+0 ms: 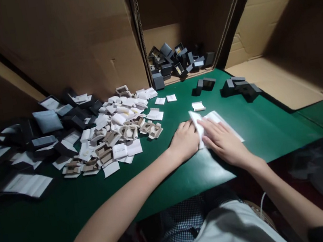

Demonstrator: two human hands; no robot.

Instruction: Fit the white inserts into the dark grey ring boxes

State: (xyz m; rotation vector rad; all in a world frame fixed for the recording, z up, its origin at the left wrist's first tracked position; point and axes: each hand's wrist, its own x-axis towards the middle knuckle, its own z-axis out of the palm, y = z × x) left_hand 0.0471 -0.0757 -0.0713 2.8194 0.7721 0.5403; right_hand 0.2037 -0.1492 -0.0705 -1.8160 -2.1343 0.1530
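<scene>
At the left end of the green table top (80, 209), dark boxes (33, 143) lie in a loose pile, several holding white printed sheets; a grey-blue cushion (47, 121) tilts among them. To the right of this pile, and meeting it, spreads a heap of white leaflets (117, 119), with brown-and-white card trays (111, 138) along its near and right sides. Next, well apart from the heap, the left hand (185, 139) rests at the left edge of a folded white paper (200, 133), its fingers bent against it; the fingertips are hidden, so whether they pinch the paper cannot be told. Beyond the hands, an upright carton (162, 35) contains more small dark boxes (170, 63); a small white card piece (198, 106) lies just past the paper. The right hand (224, 141) lies over the paper, fingers extended side by side, thumb apart from them. Farther right, dark open boxes (239, 87) sit near the table's far edge, beside a second carton (284, 81).
</scene>
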